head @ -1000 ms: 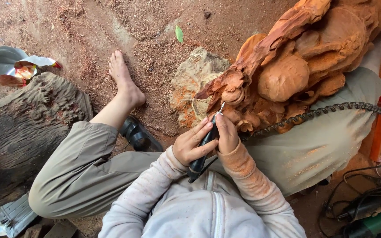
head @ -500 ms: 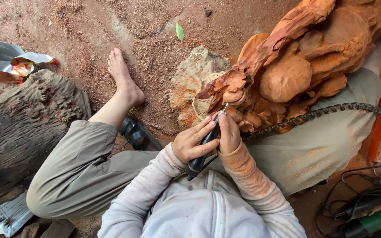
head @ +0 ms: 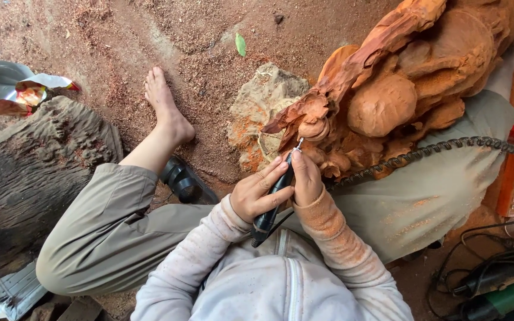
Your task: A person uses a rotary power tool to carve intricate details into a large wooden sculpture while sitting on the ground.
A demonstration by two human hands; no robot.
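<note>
The person wears a pale grey zip-up top with a centre zipper; its long sleeves are dusted orange-brown, most heavily near the cuffs. The trousers are loose and khaki, speckled with the same dust. The left hand [head: 260,193] and right hand [head: 306,177] are ungloved, and the foot [head: 165,107] is unshod.

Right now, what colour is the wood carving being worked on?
Reddish-orange, dusted with sawdust; the wood carving shows best in the head view.

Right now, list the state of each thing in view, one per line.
left hand: gripping the rotary tool
right hand: steadying the tool near its tip
rotary tool: held, tip against the carving
wood carving: resting on the lap, dusty
foil bag: torn open, on the ground
</note>
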